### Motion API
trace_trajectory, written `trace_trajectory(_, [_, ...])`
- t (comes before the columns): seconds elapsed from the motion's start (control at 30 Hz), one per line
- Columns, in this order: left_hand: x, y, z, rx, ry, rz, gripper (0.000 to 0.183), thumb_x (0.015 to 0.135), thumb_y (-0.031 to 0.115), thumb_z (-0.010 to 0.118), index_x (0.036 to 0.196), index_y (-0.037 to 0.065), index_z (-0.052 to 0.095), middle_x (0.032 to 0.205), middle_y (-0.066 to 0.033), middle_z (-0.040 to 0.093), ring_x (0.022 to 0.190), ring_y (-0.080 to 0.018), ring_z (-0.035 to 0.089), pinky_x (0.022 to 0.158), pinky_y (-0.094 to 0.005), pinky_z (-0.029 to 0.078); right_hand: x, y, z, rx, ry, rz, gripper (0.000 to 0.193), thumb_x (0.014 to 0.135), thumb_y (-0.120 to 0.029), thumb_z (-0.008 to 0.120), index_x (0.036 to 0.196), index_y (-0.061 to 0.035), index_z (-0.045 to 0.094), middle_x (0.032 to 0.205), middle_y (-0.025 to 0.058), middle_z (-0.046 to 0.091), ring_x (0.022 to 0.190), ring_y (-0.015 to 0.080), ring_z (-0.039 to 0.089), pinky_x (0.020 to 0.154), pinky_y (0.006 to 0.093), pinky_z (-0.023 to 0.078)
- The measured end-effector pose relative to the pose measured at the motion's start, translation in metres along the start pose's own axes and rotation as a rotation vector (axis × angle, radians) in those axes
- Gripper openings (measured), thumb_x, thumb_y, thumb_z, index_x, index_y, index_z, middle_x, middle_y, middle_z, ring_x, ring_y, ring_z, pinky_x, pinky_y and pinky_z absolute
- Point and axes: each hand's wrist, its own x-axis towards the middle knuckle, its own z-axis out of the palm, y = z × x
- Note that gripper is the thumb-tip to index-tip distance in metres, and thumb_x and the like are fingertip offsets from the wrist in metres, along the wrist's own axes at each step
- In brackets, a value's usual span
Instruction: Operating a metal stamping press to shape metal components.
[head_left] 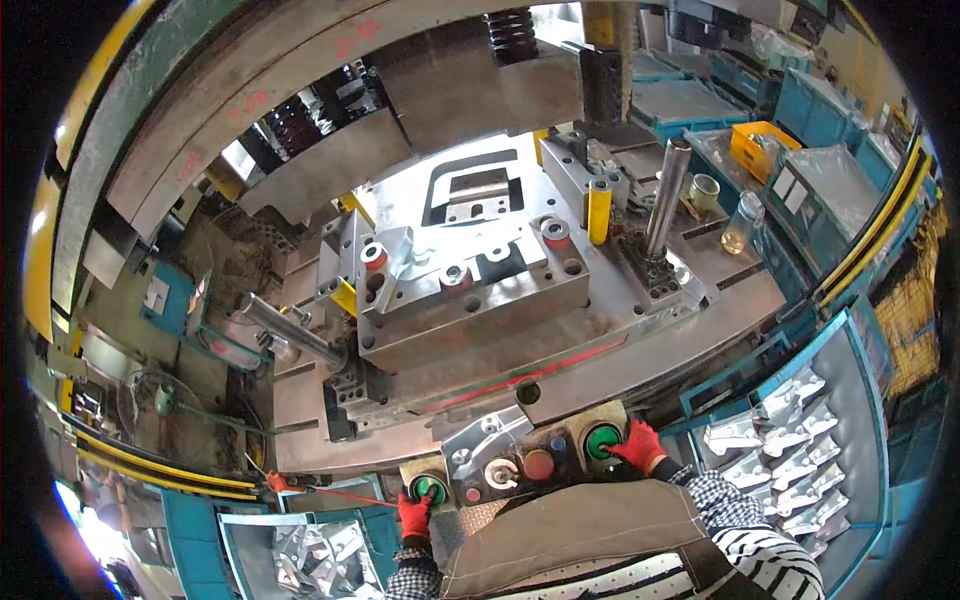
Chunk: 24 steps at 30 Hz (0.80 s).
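Both my hands wear red gloves and rest at a control box (540, 462) at the front of a press. My left hand (414, 516) touches the left green button (430, 488), fingers apart. My right hand (641, 447) reaches the right green button (602, 440), fingers partly spread, holding nothing. Between them are a red button (538, 464) and a pale round knob (501, 473). A bent metal bracket (487, 440) lies on the box's left part. Beyond, a shiny formed sheet-metal piece (425, 255) sits on the lower die (480, 325).
The upper die (480, 90) hangs above. Steel guide posts (668, 200) stand at the sides. A blue bin (860, 400) at right holds rows of metal parts (790, 460); another bin (235, 560) stands lower left. A red rod (335, 492) lies left. A bottle (742, 224) stands at right.
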Motion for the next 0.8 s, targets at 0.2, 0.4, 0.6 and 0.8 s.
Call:
trace_trajectory(0.2, [0.01,-0.02,0.002,-0.071,-0.044,0.131,0.05,0.061,0.003,0.07,0.105,-0.001,0.047,0.094,-0.0097,0.057,0.083,-0.0188,0.054,0.073,-0.0296,0.044,-0.001,0.002,0.0,0.004,0.021,0.001,0.088,0.052,-0.06,0.067,0.11,0.0022,0.043,0.102,0.0243,0.05,0.095,0.0365,0.049,0.078,0.0428,0.041])
trace_trajectory(0.4, [0.014,-0.027,0.002,-0.013,-0.026,0.165,0.051,0.06,0.005,0.071,0.104,-0.001,0.048,0.094,-0.0102,0.057,0.083,-0.0187,0.054,0.072,-0.0294,0.045,-0.005,-0.001,-0.008,0.036,0.014,-0.015,0.082,0.053,-0.058,0.067,0.105,0.0008,0.046,0.097,0.0231,0.051,0.093,0.0362,0.05,0.076,0.043,0.042])
trace_trajectory(0.6, [0.012,-0.023,0.001,-0.053,-0.044,0.131,0.046,0.063,0.005,0.07,0.103,-0.001,0.048,0.09,-0.0091,0.058,0.077,-0.0172,0.054,0.068,-0.0283,0.046,-0.007,-0.002,-0.007,0.042,0.019,0.006,0.082,0.054,-0.059,0.066,0.105,0.0013,0.046,0.099,0.0223,0.051,0.094,0.0355,0.049,0.077,0.0434,0.04])
trace_trajectory(0.8, [0.005,0.001,0.005,-0.08,-0.081,0.004,0.046,0.063,0.005,0.071,0.103,0.0,0.047,0.088,-0.0083,0.058,0.075,-0.0169,0.054,0.066,-0.0286,0.046,-0.006,0.0,-0.005,0.028,0.015,0.013,0.084,0.055,-0.059,0.065,0.109,0.0016,0.043,0.098,0.0222,0.051,0.093,0.035,0.049,0.077,0.0429,0.04])
